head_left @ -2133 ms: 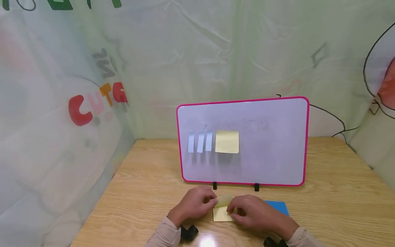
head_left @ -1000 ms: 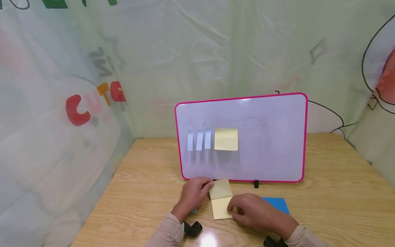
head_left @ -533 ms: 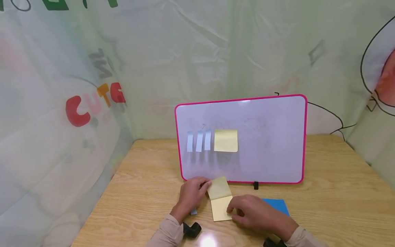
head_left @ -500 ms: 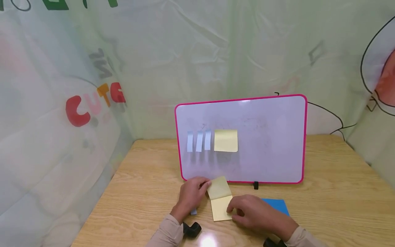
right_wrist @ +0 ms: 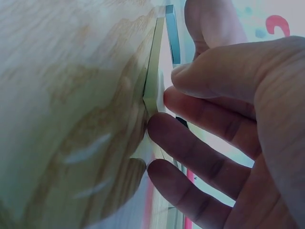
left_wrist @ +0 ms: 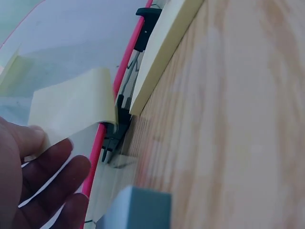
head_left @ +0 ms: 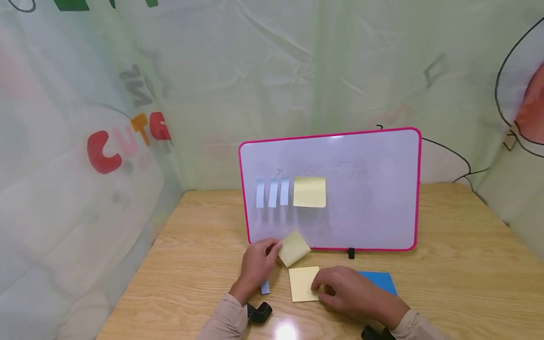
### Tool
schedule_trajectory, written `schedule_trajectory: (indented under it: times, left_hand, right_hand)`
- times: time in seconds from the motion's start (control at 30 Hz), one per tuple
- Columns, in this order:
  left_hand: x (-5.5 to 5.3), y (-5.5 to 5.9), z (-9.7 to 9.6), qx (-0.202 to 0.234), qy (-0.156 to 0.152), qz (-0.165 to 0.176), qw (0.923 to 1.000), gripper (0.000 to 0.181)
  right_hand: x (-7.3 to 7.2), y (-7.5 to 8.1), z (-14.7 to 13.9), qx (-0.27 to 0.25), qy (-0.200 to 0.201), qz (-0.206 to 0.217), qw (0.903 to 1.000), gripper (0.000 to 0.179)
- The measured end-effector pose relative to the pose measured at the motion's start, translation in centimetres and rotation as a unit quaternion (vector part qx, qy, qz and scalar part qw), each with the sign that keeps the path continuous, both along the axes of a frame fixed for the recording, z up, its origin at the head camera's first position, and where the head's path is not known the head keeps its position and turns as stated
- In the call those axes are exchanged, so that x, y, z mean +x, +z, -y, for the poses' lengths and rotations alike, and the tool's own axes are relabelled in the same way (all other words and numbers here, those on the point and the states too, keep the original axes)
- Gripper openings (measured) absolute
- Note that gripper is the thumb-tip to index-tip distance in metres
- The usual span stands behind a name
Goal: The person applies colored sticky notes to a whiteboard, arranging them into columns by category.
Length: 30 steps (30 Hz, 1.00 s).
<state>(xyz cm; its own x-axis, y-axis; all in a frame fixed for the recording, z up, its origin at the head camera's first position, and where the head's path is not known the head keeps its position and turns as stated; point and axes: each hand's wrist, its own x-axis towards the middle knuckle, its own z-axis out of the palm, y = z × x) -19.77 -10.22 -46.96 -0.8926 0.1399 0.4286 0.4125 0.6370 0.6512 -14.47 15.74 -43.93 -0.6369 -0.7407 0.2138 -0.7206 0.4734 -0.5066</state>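
Observation:
My left hand [head_left: 257, 264] pinches a yellow sticky note [head_left: 294, 249] between thumb and fingertips, held up in front of the whiteboard's lower edge. In the left wrist view that note [left_wrist: 71, 102] bends over along its far side. On the table lies a yellow sticky note pad [head_left: 303, 284], apart from the lifted note. My right hand [head_left: 348, 293] rests over the pad's right side, covering that edge. The right wrist view has the index fingertip [right_wrist: 174, 98] touching the pad [right_wrist: 155, 62], with other fingertips down by the wood.
A pink-framed whiteboard [head_left: 369, 198] stands behind, bearing several blue strips and a yellow sticky note [head_left: 309, 192]. A blue sheet or pad [head_left: 380, 282] lies partly behind my right hand. A narrow blue strip pad [head_left: 265, 287] lies beside my left wrist.
My left hand has peeled the top note up and off the pad, moving it away and to the left. My right hand has stayed on the pad.

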Motion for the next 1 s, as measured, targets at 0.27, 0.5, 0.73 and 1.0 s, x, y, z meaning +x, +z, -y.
schedule_trajectory:
  times: [0.27,0.5,0.73,1.0]
  left_hand:
    - [-0.07,0.28,0.29,0.046,-0.026,-0.019,0.9984,0.012]
    - [0.13,0.37,0.23,0.052,-0.046,-0.032,0.9971,0.01]
    - [0.15,0.61,0.02,0.06,-0.066,-0.058,0.9943,0.008]
    - [0.47,0.79,-0.02,0.067,-0.084,-0.057,0.9925,0.009]
  right_hand:
    - [-0.21,-0.33,-0.07,-0.02,0.01,-0.024,0.9994,0.014]
    - [-0.17,-0.21,-0.06,-0.029,0.015,-0.015,0.9994,0.013]
    - [-0.16,-0.1,-0.06,-0.026,0.002,-0.011,0.9996,0.014]
    - [0.02,-0.21,-0.08,-0.024,-0.001,0.004,0.9997,0.014]
